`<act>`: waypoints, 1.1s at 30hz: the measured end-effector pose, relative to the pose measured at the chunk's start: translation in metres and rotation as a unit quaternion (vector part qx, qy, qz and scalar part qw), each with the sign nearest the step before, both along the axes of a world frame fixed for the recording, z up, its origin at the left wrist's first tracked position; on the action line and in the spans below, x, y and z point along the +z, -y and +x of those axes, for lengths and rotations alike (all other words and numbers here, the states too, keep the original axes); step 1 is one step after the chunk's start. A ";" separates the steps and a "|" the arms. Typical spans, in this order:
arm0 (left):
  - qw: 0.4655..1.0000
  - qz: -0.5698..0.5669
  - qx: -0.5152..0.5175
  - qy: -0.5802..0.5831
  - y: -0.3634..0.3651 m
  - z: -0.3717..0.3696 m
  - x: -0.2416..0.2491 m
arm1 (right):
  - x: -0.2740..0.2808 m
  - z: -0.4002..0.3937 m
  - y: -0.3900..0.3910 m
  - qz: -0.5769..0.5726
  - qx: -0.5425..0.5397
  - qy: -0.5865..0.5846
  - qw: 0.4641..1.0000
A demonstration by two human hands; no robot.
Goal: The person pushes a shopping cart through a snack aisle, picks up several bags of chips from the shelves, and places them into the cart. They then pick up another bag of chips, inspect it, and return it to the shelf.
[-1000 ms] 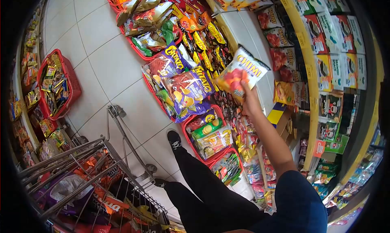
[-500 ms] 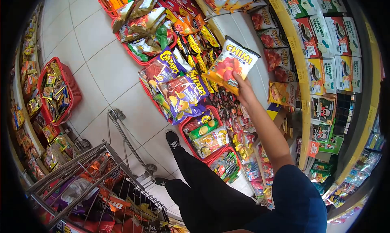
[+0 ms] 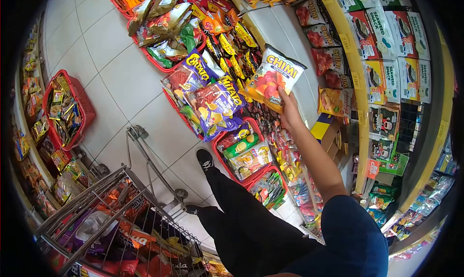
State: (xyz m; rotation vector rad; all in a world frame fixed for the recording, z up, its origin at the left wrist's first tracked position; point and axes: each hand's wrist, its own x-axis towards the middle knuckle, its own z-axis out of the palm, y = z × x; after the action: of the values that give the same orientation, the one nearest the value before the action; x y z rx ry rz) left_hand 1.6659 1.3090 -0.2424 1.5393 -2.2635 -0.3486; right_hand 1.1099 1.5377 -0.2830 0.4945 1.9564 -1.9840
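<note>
My right hand point(image 3: 290, 110) grips the lower right edge of a Chimi snack bag point(image 3: 274, 79), thumb on its front. The bag is white and orange with a black top strip, and is held up with its printed front facing me. Below and to the left of it, purple Chitato chip bags point(image 3: 212, 103) lie on a red basket. More Chimi bags point(image 3: 319, 37) stand in a row on the shelf to the right of the hand. My left hand is out of view.
A wire shopping cart point(image 3: 121, 219) full of snack bags stands at lower left. Red baskets point(image 3: 241, 156) of snacks line the shelf foot, and another red basket point(image 3: 84, 103) sits across the tiled aisle. Seaweed snack boxes point(image 3: 372, 30) fill the right shelf.
The view has shifted slightly, so the baskets and shelf sit a little differently in the picture. My right hand still holds the Chimi bag in nearly the same place.
</note>
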 end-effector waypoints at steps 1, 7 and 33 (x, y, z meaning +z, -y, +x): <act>1.000 -0.001 -0.003 -0.003 -0.001 0.000 -0.001 | 0.003 0.002 0.002 -0.016 -0.008 0.029 0.999; 1.000 0.003 -0.001 -0.010 -0.006 0.003 0.001 | 0.003 0.027 -0.002 -0.061 -0.010 0.101 0.993; 0.576 0.211 0.536 -0.580 -0.055 0.022 0.110 | 0.237 0.229 0.113 -0.251 0.193 0.214 0.924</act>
State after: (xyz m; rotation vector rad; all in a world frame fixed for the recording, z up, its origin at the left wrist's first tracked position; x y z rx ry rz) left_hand 1.6878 1.3638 -0.1321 1.7104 -0.0819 -1.0920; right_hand 1.3388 1.4244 -0.0458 0.3364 1.1230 -1.8267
